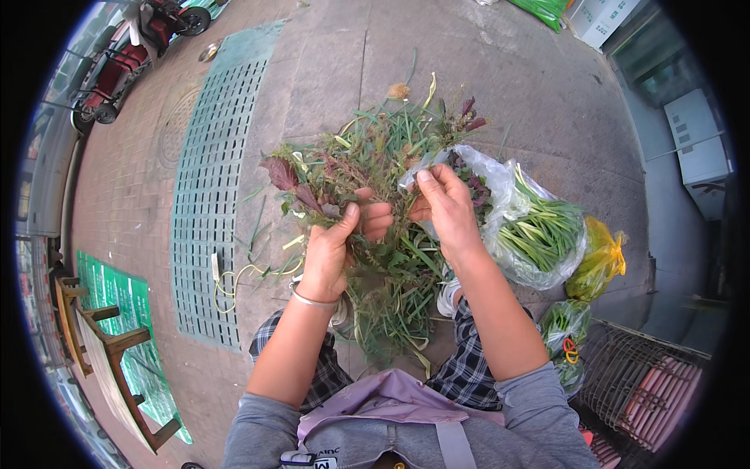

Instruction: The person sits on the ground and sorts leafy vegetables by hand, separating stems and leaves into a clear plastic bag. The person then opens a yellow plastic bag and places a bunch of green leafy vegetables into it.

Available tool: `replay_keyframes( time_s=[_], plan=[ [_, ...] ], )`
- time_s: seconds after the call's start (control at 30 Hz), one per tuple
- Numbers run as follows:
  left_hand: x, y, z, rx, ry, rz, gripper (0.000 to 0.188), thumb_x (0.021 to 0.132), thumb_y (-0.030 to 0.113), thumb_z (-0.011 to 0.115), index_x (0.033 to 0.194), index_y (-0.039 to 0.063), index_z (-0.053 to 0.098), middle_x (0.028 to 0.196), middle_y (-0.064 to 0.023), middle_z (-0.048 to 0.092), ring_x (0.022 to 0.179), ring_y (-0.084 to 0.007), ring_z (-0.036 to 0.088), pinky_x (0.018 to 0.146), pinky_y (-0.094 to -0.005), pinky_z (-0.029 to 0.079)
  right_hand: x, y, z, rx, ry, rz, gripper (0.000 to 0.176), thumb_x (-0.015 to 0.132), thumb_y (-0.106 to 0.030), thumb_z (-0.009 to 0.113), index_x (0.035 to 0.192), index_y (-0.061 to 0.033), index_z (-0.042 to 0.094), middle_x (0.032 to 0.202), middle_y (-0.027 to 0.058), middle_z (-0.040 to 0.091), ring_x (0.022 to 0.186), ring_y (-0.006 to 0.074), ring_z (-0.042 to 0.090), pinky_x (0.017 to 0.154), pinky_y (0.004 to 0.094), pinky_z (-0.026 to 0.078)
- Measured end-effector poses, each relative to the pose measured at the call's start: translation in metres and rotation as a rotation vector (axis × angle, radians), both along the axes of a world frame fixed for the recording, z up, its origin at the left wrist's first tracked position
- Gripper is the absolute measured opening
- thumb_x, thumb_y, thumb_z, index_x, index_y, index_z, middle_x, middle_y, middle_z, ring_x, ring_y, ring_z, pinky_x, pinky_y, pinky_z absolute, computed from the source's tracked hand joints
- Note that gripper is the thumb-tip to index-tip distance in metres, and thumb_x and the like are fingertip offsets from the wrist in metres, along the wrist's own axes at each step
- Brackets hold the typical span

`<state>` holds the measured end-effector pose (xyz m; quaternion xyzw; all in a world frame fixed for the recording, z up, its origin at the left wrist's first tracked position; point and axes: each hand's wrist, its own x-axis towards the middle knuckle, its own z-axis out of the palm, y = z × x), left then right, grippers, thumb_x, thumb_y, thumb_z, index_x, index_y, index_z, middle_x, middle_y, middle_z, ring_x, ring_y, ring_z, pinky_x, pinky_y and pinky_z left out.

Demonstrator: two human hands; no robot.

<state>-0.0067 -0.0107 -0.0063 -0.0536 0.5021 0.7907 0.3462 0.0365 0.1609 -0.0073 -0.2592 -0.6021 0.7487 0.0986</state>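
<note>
My left hand [345,237] is turned palm up, its thumb against a bunch of purple-green perilla leaves [307,196]. My right hand [448,205] has its thumb and forefinger pinched together beside the edge of a clear plastic bag. Whether anything small sits between those fingertips I cannot tell. Below both hands a heap of plant trimmings [392,316], with green stalks and seedy stems, lies on the paving between my feet. Dark perilla leaves [477,190] show at the mouth of the clear plastic bag [489,161], right of my right hand.
Green garlic chives [542,231] fill a clear bag at the right, next to a yellow plastic bag [597,258]. Bagged greens [565,328] stand by a wire rack [615,363]. At left lie a perforated green mat [214,193], a yellow cord [234,287] and a wooden bench [111,363].
</note>
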Motion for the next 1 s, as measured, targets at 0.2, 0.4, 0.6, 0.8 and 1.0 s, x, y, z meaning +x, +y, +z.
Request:
replay_keyframes(
  time_s=[0.2,0.4,0.6,0.8,1.0],
  plan=[
    [-0.015,-0.007,-0.005,-0.021,-0.031,0.134,0.018,0.091,0.018,0.058,0.099,0.003,0.060,0.067,-0.0053,0.057,0.047,-0.0128,0.047,0.044,-0.0278,0.039,-0.002,0.015,0.007,-0.076,0.195,-0.293,0.024,0.093,-0.028,0.056,0.086,-0.0059,0.051,0.070,0.0018,0.054,0.053,0.0112,0.055,0.048,0.0248,0.045],
    [-0.007,0.002,-0.005,-0.249,0.087,-0.022,0.012,0.086,0.014,0.063,0.083,0.003,0.060,0.061,-0.0010,0.053,0.042,-0.0091,0.041,0.040,-0.0252,0.033,-0.002,0.021,0.008,-0.129,0.162,-0.248,0.022,0.092,-0.028,0.057,0.087,-0.0070,0.052,0.068,0.0008,0.054,0.051,0.0103,0.053,0.047,0.0242,0.045],
    [-0.011,-0.003,-0.001,-0.368,0.223,-0.026,0.014,0.086,0.014,0.063,0.086,0.000,0.063,0.064,-0.0045,0.062,0.040,-0.0080,0.042,0.038,-0.0234,0.031,0.000,0.025,0.010,-0.126,0.110,-0.283,0.023,0.091,-0.029,0.059,0.089,-0.0066,0.052,0.068,0.0015,0.055,0.051,0.0107,0.053,0.048,0.0248,0.047],
    [-0.001,0.001,-0.006,-0.238,0.062,-0.214,0.016,0.087,0.015,0.062,0.087,0.000,0.063,0.068,-0.0071,0.065,0.039,-0.0082,0.042,0.038,-0.0236,0.033,-0.003,0.030,0.008,-0.210,0.183,-0.312,0.024,0.091,-0.029,0.060,0.088,-0.0066,0.050,0.068,0.0029,0.055,0.051,0.0121,0.054,0.047,0.0266,0.048],
    [-0.005,-0.006,-0.006,-0.226,0.099,0.336,0.015,0.087,0.015,0.063,0.083,0.002,0.064,0.067,-0.0051,0.064,0.039,-0.0086,0.041,0.037,-0.0245,0.031,-0.004,0.034,0.010,-0.047,0.170,-0.385,0.023,0.090,-0.025,0.062,0.084,-0.0063,0.050,0.065,0.0035,0.056,0.048,0.0126,0.055,0.045,0.0256,0.046]
  ],
)
